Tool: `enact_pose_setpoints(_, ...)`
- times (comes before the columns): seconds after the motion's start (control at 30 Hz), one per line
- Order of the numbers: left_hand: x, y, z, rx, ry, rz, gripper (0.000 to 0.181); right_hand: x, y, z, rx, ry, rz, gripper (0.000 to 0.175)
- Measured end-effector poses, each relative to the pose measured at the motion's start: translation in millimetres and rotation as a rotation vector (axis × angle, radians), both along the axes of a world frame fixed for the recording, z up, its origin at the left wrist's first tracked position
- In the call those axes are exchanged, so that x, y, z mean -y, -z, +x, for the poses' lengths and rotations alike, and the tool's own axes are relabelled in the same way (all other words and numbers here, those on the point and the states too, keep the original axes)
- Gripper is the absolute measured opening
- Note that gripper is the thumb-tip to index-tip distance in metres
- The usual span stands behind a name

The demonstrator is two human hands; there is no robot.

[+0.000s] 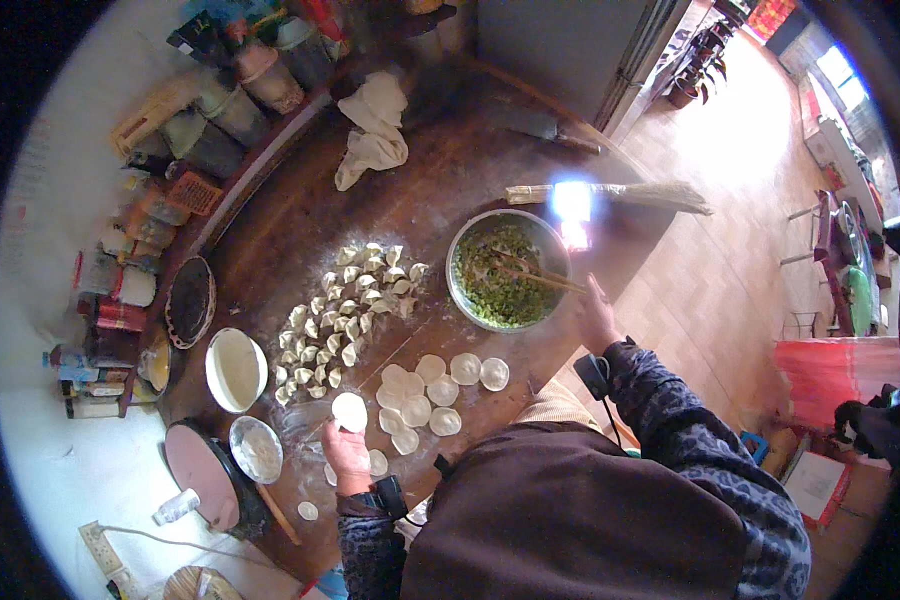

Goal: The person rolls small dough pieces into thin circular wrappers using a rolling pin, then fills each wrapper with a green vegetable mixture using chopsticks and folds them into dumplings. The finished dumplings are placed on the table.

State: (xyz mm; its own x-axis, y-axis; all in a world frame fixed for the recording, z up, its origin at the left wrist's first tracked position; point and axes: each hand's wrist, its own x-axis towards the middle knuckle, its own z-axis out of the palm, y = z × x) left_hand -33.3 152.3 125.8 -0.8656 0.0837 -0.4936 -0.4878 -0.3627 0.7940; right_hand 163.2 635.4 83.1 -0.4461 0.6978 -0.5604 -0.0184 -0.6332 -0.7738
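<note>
My left hand (346, 454) holds up a round dough wrapper (349, 412), pale and flat, with no filling visible on it. A pair of wooden chopsticks (544, 278) extends from my right hand (598, 315); their tips rest in chopped green filling (495, 292). A wide metal bowl (450, 281) contains that filling. Between my hands lie several loose dough wrappers (415, 411), some overlapping. Beyond my left hand, folded dumplings (334, 343) stand in rough rows on the floured brown table (412, 210).
Left of the dumplings stand a white bowl (237, 371) and a smaller bowl of flour (256, 450). A wooden rolling pin (279, 516) lies near the left edge. At the back are a crumpled cloth (375, 135), a straw brush (645, 195) and a cleaver (551, 133).
</note>
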Motion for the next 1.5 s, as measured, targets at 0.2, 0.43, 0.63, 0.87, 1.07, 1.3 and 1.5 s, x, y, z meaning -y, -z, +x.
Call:
enact_pose_setpoints(0.2,-35.4,-54.0,39.1,0.013,0.032,0.450,0.045,-10.2,-38.5,-49.8,0.102,-0.271,0.794,0.021)
enact_pose_setpoints(0.43,-120.2,-66.1,86.4,0.040,0.042,0.196,0.026,-17.5,-69.0,-103.6,0.034,-0.551,1.315,0.015)
enact_pose_setpoints(0.63,-189.3,-58.0,102.5,0.177,0.236,0.016,0.019,-22.5,-57.7,-101.1,0.004,-0.636,1.257,0.009)
enact_pose_setpoints(0.87,-250.2,-23.5,64.0,0.165,0.537,-0.158,0.025,20.6,-90.6,-35.4,-0.097,-0.825,1.179,0.011)
enact_pose_setpoints(1.07,-266.0,22.1,36.0,0.152,0.717,-0.249,0.025,-30.4,-116.8,-23.3,0.142,-0.563,1.168,0.005)
enact_pose_setpoints(1.3,-263.9,43.7,38.7,0.091,0.797,-0.202,0.025,35.5,-141.0,-18.1,0.291,-0.949,1.176,0.011)
enact_pose_setpoints(1.5,-261.0,30.7,39.5,0.176,0.785,-0.184,0.026,22.4,-119.8,-39.1,0.348,-0.531,1.243,0.010)
